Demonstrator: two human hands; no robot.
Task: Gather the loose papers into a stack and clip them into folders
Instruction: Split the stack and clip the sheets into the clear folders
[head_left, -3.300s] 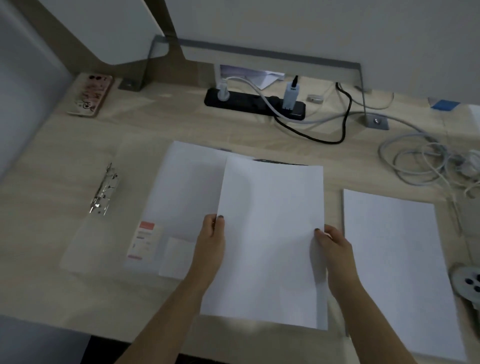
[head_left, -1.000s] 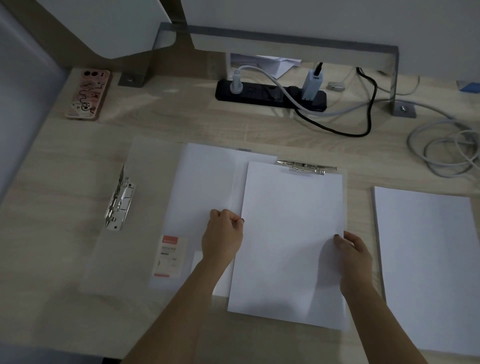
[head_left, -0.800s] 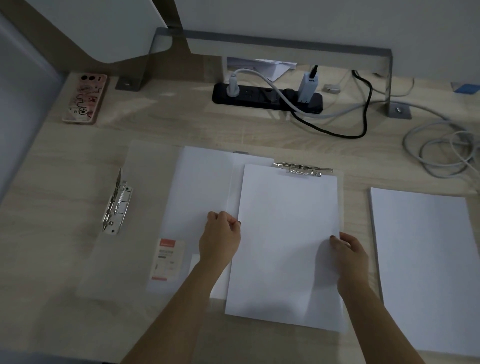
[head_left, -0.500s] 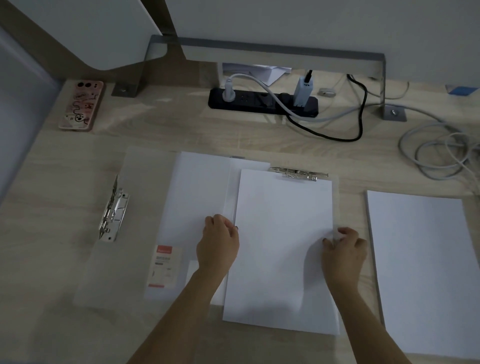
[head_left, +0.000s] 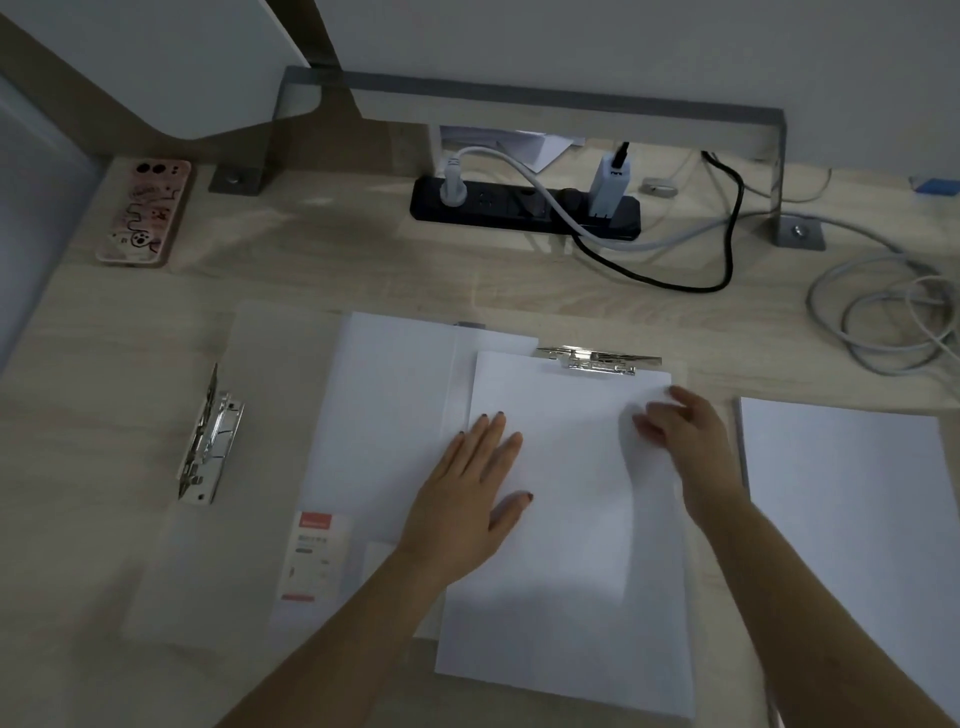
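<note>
A stack of white paper (head_left: 571, 561) lies on the right half of an open translucent folder (head_left: 270, 395), its top edge at the folder's metal clip (head_left: 597, 359). My left hand (head_left: 467, 499) lies flat with spread fingers on the stack's left part. My right hand (head_left: 680, 431) rests on the stack's upper right corner, fingers loosely apart, holding nothing. A second metal clip (head_left: 208, 447) sits on the folder's left flap. More white sheets (head_left: 389, 415) lie in the folder's middle. Another paper stack (head_left: 852, 530) lies to the right on the desk.
A pink phone (head_left: 145, 210) lies at the back left. A black power strip (head_left: 524, 208) with plugs and cables sits at the back, under a grey metal bracket (head_left: 571, 101). Coiled grey cable (head_left: 883, 317) lies at the back right. A red-and-white label (head_left: 314, 556) shows through the folder.
The stack was set down and slid up to the clip. My left hand let go of its edge and flattened on it; my right hand moved up to the upper right corner.
</note>
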